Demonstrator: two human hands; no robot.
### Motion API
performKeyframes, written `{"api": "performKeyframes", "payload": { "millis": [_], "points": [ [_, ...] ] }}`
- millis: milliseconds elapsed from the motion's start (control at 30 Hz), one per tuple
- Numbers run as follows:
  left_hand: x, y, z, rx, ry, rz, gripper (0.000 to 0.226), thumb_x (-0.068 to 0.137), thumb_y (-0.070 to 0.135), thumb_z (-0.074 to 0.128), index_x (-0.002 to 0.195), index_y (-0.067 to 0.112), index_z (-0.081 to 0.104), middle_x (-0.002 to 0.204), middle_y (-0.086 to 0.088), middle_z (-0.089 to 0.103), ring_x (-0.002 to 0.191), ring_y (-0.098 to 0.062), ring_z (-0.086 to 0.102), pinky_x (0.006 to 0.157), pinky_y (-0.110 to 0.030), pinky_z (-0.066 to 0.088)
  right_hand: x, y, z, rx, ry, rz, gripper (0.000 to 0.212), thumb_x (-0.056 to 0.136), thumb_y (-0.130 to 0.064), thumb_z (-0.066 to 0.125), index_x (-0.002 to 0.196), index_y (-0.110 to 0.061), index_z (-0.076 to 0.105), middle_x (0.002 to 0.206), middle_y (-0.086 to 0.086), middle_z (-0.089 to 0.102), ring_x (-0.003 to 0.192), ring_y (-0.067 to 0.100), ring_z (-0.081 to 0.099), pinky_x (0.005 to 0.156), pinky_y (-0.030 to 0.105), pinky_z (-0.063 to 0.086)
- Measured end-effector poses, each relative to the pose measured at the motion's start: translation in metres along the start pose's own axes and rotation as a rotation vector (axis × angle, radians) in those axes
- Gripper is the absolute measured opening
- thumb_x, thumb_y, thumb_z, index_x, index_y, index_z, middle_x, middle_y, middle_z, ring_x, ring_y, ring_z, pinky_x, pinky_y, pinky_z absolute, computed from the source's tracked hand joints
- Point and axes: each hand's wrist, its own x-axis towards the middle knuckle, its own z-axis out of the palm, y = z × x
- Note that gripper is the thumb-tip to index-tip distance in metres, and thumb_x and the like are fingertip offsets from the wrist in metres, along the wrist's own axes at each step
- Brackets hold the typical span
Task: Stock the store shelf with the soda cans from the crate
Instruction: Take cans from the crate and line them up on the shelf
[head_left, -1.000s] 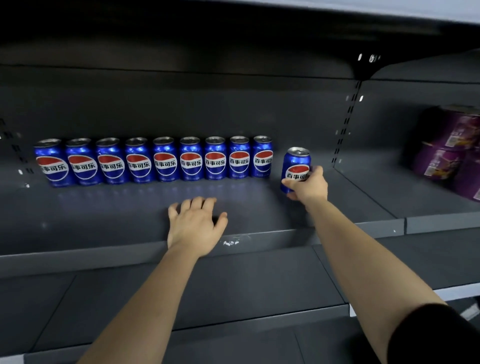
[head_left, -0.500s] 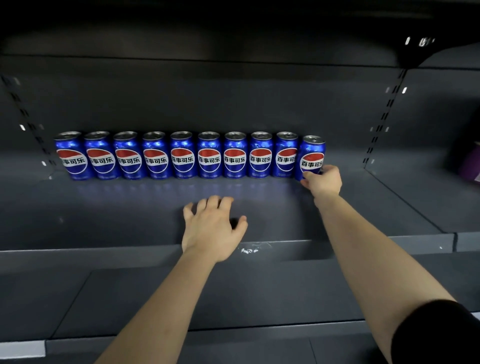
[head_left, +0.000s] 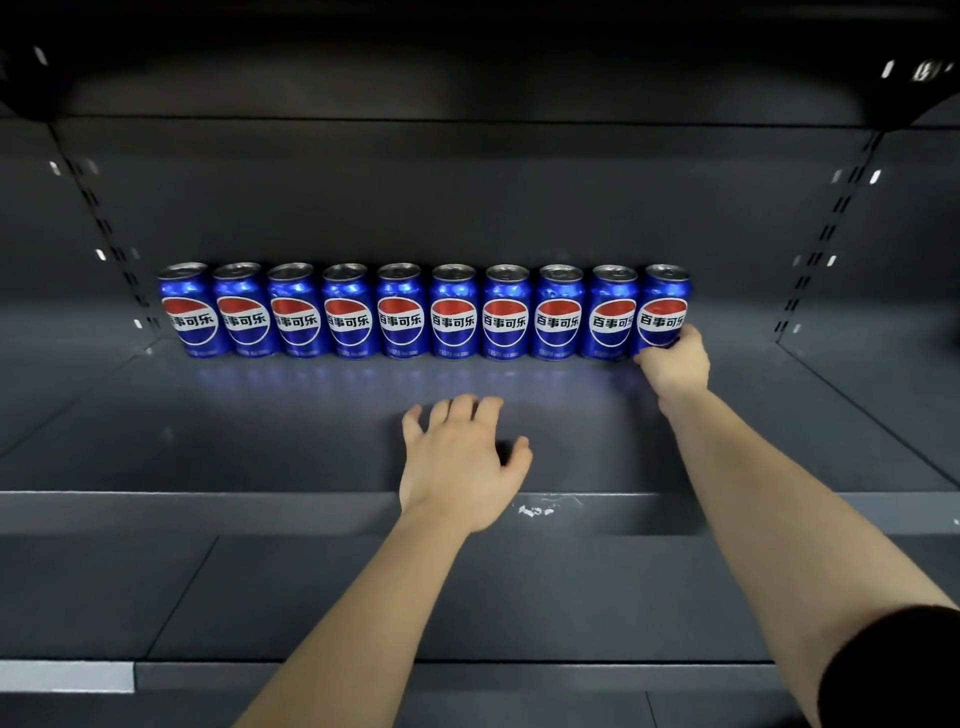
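Blue soda cans (head_left: 426, 312) line the back of the shelf (head_left: 208, 441). At three o'clock, right hand (head_left: 675, 358) curls round the end can (head_left: 665, 306). At six, left hand (head_left: 457, 467) rests loose-fingered, holding nothing.

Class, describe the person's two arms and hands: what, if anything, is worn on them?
The left hand and right hand are bare: no gloves, rings or watch visible. The left arm shows no sleeve in view. The right arm is bare up to a black sleeve at its upper part.
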Motion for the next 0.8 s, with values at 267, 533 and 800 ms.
{"api": "performKeyframes", "payload": {
  "millis": [267,533,800],
  "points": [
    [-0.001,0.001,0.000,-0.009,0.034,0.023,0.053,0.090,0.055,0.027,0.129,0.027,0.051,0.127,0.006,0.052,0.120,-0.018,0.043,0.111,-0.043,0.016,-0.017,-0.010,-0.006,0.048,-0.037,0.060,0.050,0.078,-0.007,0.063,0.124,-0.005,0.044,0.122,0.014,0.060,0.106,0.032,0.061,0.078,0.035,0.049],
    [-0.009,-0.005,-0.008,-0.079,0.025,0.063,0.045,0.096,0.050,0.035,0.131,0.025,0.051,0.132,0.004,0.052,0.123,-0.019,0.044,0.114,-0.044,0.014,-0.063,-0.012,-0.013,0.038,-0.118,0.026,0.044,0.083,-0.017,0.065,0.125,-0.013,0.052,0.108,0.001,0.060,0.108,0.027,0.062,0.098,0.041,0.049],
    [-0.043,-0.045,-0.020,-0.043,0.034,0.042,0.041,0.098,0.046,0.034,0.129,0.027,0.052,0.131,0.005,0.053,0.120,-0.020,0.047,0.110,-0.041,0.019,-0.121,-0.027,-0.008,0.091,-0.212,-0.027,0.035,0.082,-0.014,0.063,0.117,-0.017,0.057,0.118,0.002,0.061,0.108,0.025,0.062,0.098,0.045,0.051]
  ]
}}
